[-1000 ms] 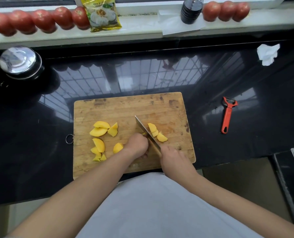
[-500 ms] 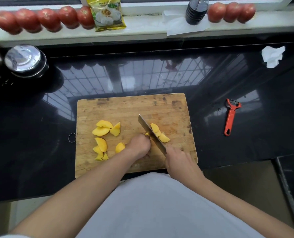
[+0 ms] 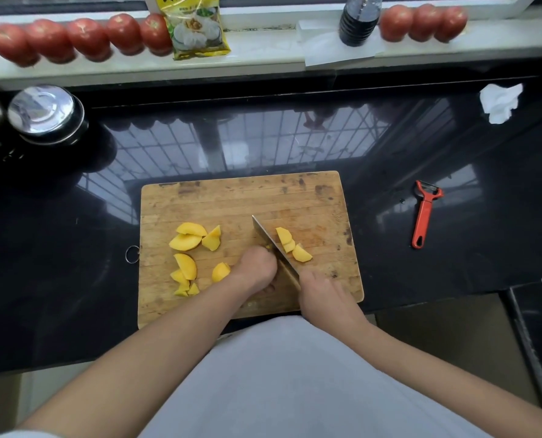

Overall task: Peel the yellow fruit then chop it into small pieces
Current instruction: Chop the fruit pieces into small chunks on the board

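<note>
A wooden cutting board [image 3: 231, 197] lies on the black counter. Several yellow fruit pieces [image 3: 185, 241] are scattered on its left half, and a few more pieces [image 3: 290, 245] lie just right of the knife blade [image 3: 268, 240]. My right hand [image 3: 323, 295] grips the knife handle at the board's near edge, blade angled away to the left. My left hand [image 3: 255, 267] is curled over a piece of fruit right against the blade's left side; only a sliver of yellow shows at its fingertips.
A red peeler [image 3: 423, 216] lies on the counter right of the board. A steel lidded pot [image 3: 46, 113] stands at the far left, a crumpled tissue [image 3: 500, 102] at the far right. Tomatoes [image 3: 83, 37], a yellow packet [image 3: 197, 26] and a dark bottle [image 3: 358, 22] line the windowsill.
The knife and both hands stay at the same spot on the board. The fruit pieces have not moved. Only the camera view has shifted slightly.
</note>
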Demonstrator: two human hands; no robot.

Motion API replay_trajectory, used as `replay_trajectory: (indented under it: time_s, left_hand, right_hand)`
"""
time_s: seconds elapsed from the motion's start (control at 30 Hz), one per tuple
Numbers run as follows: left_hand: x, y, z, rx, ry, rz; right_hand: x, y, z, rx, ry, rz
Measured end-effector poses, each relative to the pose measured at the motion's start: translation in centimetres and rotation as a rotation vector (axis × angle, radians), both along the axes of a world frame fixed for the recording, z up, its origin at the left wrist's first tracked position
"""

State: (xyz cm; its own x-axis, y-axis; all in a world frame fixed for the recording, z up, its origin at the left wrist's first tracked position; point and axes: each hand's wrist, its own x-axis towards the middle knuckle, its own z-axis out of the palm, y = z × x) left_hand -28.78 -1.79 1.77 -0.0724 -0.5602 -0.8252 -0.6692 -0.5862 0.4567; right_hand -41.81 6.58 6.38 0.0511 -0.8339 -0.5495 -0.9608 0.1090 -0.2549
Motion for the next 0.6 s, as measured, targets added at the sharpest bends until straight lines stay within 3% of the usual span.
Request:
replay_trajectory:
  time_s: [0.27,0.6]
  left_hand:
    - [0.2,0.2,0.1,-0.02,0.019,0.005]
    - [0.4,0.2,-0.4,-0.09,0.009,-0.097]
  right_hand:
    - [0.8,-1.7,-0.3,-0.071,-0.09,-0.068]
    - [-1.3,1.5,1.2,0.005,0.005,0.013]
